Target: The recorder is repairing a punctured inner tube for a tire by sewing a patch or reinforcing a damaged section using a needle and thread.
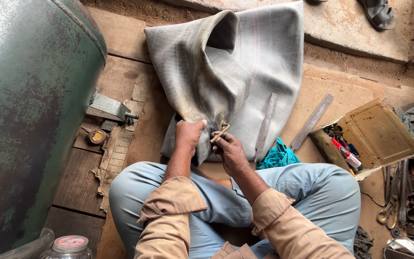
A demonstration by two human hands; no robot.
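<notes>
A person sits cross-legged on a dusty floor, seen from above, with a large grey rubber inner tube (231, 72) folded in front of the knees; all places below are given from this tube

To the right of the tube, an open, worn tan metal tool box (384, 132) lies with its lid flung back; its tray holds small tools, dark metal bits and a red-and-white tube (347, 153) with a black cap. Further right of the box, scissors and other metal hand tools lie in a loose heap (406, 196). Far below and left of the tube, a clear jar with a pink lid (70, 245) stands beside a big green metal tank (29, 110)

At the tube's near edge, the left hand (189, 135) is closed in a fist, gripping a fold of the rubber. Just beside it, the right hand (230, 152) is curled, its fingers pinching a small bent brass-coloured valve stem (220, 131) that sticks out of the rubber

A long flat metal file (266, 125) lies on the tube's lower right part, and a steel ruler (312, 121) lies on the floor just right of it. A crumpled teal cloth (277, 156) sits at the tube's lower right corner, against the person's pale blue trouser knee
</notes>
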